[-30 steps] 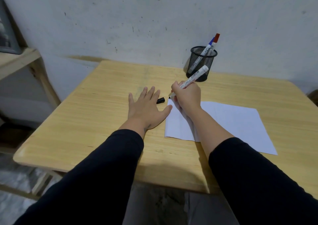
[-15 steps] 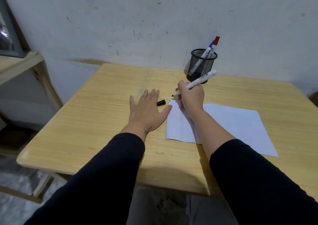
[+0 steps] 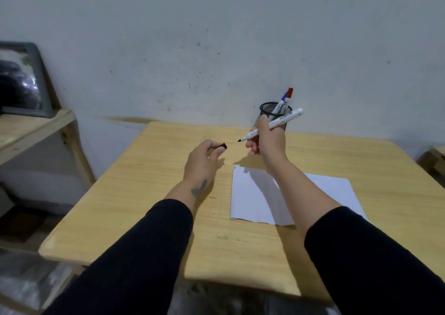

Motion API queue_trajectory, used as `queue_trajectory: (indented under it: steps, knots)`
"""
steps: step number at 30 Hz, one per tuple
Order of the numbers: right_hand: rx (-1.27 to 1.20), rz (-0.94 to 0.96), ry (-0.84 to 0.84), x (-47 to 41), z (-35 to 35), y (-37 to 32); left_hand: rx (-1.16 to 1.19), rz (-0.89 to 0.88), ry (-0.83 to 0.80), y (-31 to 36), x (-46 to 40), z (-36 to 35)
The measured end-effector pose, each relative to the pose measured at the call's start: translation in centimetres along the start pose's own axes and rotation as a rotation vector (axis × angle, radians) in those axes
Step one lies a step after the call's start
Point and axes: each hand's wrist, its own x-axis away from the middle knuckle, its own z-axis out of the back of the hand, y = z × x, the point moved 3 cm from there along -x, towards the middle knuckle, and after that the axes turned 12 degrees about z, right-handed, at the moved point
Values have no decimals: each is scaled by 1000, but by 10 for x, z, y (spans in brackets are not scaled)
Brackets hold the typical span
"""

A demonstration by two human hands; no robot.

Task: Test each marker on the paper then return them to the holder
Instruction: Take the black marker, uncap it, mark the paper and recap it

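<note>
My right hand [image 3: 268, 141] holds an uncapped white marker [image 3: 283, 120] above the table, its black tip pointing left. My left hand [image 3: 203, 160] pinches the black cap [image 3: 222, 146] a short way left of that tip; cap and tip are apart. A white sheet of paper [image 3: 255, 199] lies on the wooden table [image 3: 149, 194] below my right forearm, with a small black mark at its top left corner. The black mesh holder [image 3: 269, 108] stands at the back by the wall, partly behind my right hand, with a red-capped marker [image 3: 289, 93] and a blue-capped marker [image 3: 284, 97] in it.
A wooden shelf [image 3: 31, 126] with a dark framed object [image 3: 21, 81] stands to the left of the table. The grey wall runs right behind the holder. A wooden piece [image 3: 433, 160] shows at the far right edge.
My left hand lifted off the table and picked up the black cap. My right hand raised the marker off the paper. The view tilted up.
</note>
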Motion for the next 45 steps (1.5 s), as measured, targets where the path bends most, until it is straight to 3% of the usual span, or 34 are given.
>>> queue_trajectory:
  steps: [7,21,27,32,36,39,43,45]
  knots:
    - [0,65,3,-4,6,-45,132,-67,-115,44,6,-17]
    - [78,83,11,7,24,-55,227,-143,-208,72,30,-31]
    - [39,44,22,7,25,-52,259,-155,-139,77,36,-37]
    - [-2,-39,-50,5,23,-48,146,-193,-10,76,38,-36]
    - [115,-86,-95,-4,34,-44,90,-138,34,76,25,-24]
    - [404,122,-59,-2,47,-47,0,-129,85,74,17,-15]
    - [908,622,-242,4,41,-42,-83,-156,62,74,16,-23]
    - [965,673,-256,4,39,-35,-90,-174,39,75,18,-29]
